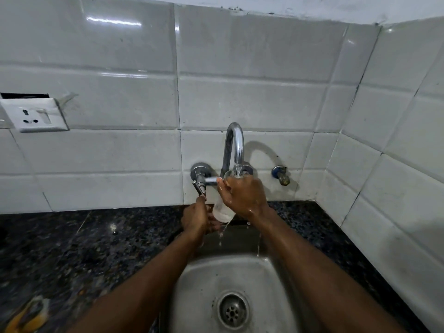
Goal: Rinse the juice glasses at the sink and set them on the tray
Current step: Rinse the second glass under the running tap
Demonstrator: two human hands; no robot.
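Left hand (pixel 195 218) curled under the base of the juice glass (pixel 223 211), one finger up at the tap lever (pixel 200 188), likely to control flow. Glass was tilted with its mouth under the spout (pixel 236 145) to catch the stream. Right hand (pixel 243 195) wrapped its upper half, steadying it. Overflow dripped into the sink (pixel 271 265). Tray not in view.

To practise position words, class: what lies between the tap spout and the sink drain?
In the head view, the juice glass, held by the left hand and right hand, lies between tap spout and sink drain.
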